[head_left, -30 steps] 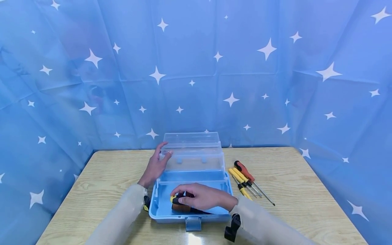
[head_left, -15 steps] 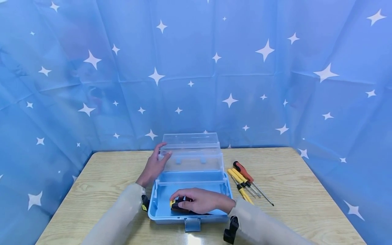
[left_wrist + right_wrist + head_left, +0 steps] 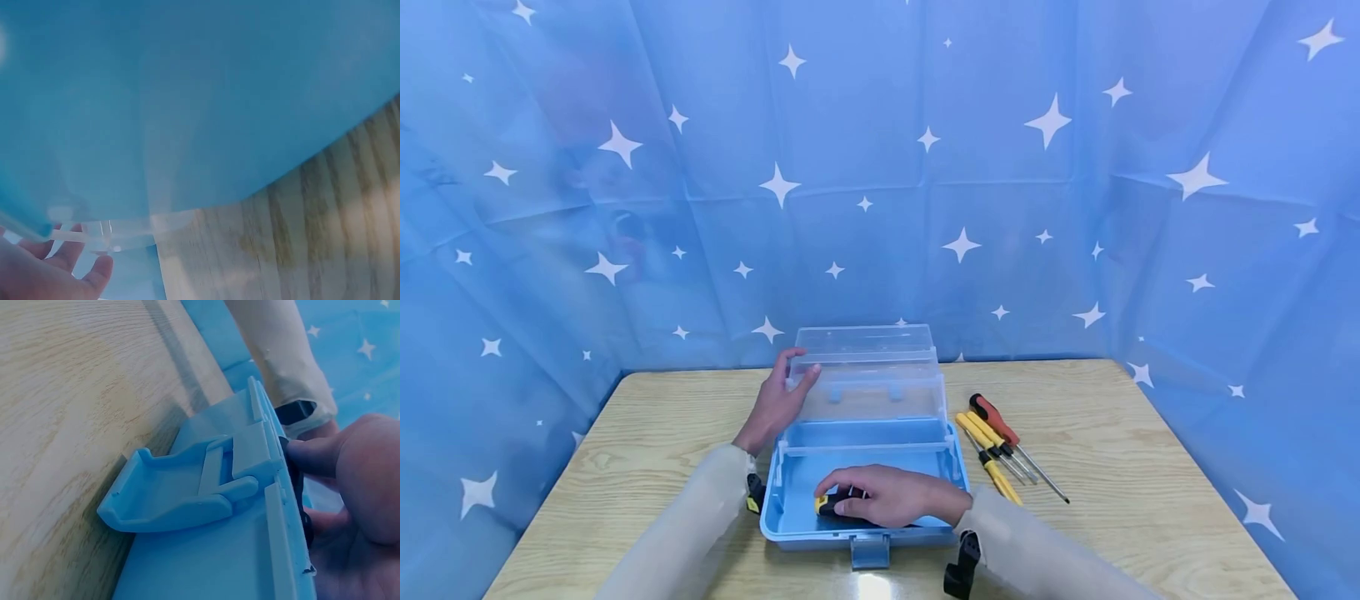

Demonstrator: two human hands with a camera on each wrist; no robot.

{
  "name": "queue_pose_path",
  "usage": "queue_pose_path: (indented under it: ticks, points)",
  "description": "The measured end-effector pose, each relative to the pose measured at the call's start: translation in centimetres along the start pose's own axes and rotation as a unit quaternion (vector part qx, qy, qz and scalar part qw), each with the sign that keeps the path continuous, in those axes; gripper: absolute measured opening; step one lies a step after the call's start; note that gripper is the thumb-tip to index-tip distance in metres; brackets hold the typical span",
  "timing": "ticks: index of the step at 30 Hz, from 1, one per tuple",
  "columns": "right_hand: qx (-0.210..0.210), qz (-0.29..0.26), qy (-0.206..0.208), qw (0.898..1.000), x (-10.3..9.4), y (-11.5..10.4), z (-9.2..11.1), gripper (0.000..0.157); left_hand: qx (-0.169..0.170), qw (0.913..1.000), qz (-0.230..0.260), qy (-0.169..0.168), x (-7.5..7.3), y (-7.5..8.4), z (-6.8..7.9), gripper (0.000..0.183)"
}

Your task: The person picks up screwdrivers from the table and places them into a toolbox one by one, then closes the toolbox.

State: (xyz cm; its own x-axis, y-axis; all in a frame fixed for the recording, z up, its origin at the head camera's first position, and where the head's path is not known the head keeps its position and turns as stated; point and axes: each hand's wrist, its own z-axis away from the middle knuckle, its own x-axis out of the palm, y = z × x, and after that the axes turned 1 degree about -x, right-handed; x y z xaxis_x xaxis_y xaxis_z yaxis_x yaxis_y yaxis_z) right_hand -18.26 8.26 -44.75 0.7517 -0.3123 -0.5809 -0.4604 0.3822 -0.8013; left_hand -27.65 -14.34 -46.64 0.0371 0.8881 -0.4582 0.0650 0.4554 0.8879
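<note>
A light-blue toolbox (image 3: 775, 521) sits on the table with its translucent lid (image 3: 868, 400) raised. My left hand (image 3: 777, 400) holds the lid's left edge, thumb in front and fingers round behind. Inside the box, my right hand (image 3: 891, 497) grips a black-and-yellow-handled tool (image 3: 823, 504) low over the floor, its yellow end pointing left. The fingers cover most of this tool, so its kind is unclear. In the right wrist view, the right thumb (image 3: 312, 456) presses on something black just behind the front wall, beside the hanging latch (image 3: 181, 490).
Right of the toolbox lie several yellow-handled screwdrivers (image 3: 988, 427) and one red-and-black-handled screwdriver (image 3: 998, 417) on the wooden table (image 3: 1112, 467). A blue curtain (image 3: 880, 167) with white stars hangs behind the table and along both sides.
My right hand has sunk slightly deeper into the toolbox, bringing the black-and-yellow tool down with it. The left hand stays on the lid.
</note>
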Motion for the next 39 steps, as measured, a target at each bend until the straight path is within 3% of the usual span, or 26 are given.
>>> queue_pose_path:
  ticks: [17, 39]
  points:
    - [0.002, -0.027, 0.004, 1.000, 0.6, 0.2, -0.7, 0.032, 0.011, 0.9998, 0.018, -0.004, 0.1, -0.8, 0.0, 0.059]
    - [0.021, -0.027, 0.021, 0.999, 0.6, 1.2, -0.9, 0.028, 0.005, 0.9996, 0.025, -0.011, -0.1, -0.4, 0.2, 0.059]
